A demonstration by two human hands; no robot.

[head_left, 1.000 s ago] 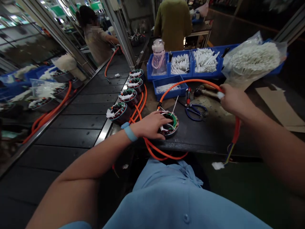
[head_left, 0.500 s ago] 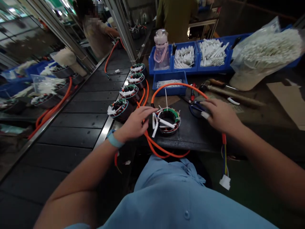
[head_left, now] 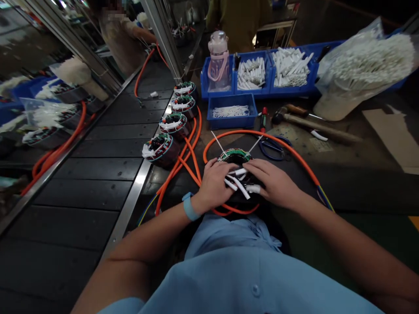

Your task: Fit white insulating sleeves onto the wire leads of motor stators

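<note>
In front of me on the bench lies a motor stator, a wound ring with green insulation. White sleeves stick out on its near side, and two thin white ties rise from its far rim. My left hand is closed round the left side of the ring, its fingertips by the sleeves. Gripping the opposite side is my right hand, with white tape on one finger. The hands hide much of the stator. An orange cable arcs behind it and ends in coloured wires at the right.
Several more stators line the metal edge of the slatted conveyor. Blue bins with white sleeves and ties, a pink bottle, a hammer, pliers and a bag of ties stand behind. A person works beyond.
My right hand has let go of the orange cable and come left to the stator. My left hand has moved right onto it. The stator has turned, bringing its sleeves to the near side.
</note>
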